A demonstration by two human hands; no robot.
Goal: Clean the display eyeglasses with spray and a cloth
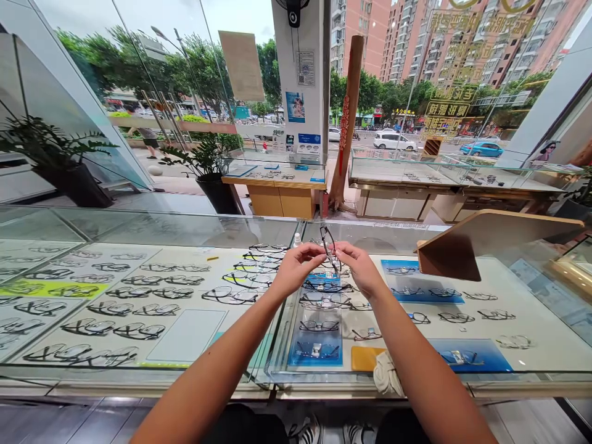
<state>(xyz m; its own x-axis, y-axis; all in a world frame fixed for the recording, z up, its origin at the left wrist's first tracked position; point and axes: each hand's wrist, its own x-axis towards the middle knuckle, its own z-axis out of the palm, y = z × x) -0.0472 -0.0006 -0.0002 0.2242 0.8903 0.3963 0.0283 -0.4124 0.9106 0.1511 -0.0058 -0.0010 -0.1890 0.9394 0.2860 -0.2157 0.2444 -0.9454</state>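
Both of my hands hold one pair of dark-framed eyeglasses (pixel 329 242) above the glass display counter. The frame is turned nearly upright, so its lenses show almost edge-on. My left hand (pixel 303 264) pinches it from the left, and my right hand (pixel 358 265) has its fingers closed on the other side. Below and around the hands, several more eyeglasses (pixel 324 300) rest in rows on the glass top. A small white bottle (pixel 297 239) stands just behind my left hand.
Near the front edge lie a yellow cloth (pixel 364 358) and a crumpled white cloth (pixel 387 374). A brown angled stand (pixel 451 262) rises at the right. More eyeglasses (pixel 139 331) fill the left case. Beyond are a wooden-fronted cabinet (pixel 282 198) and potted plants (pixel 217 185).
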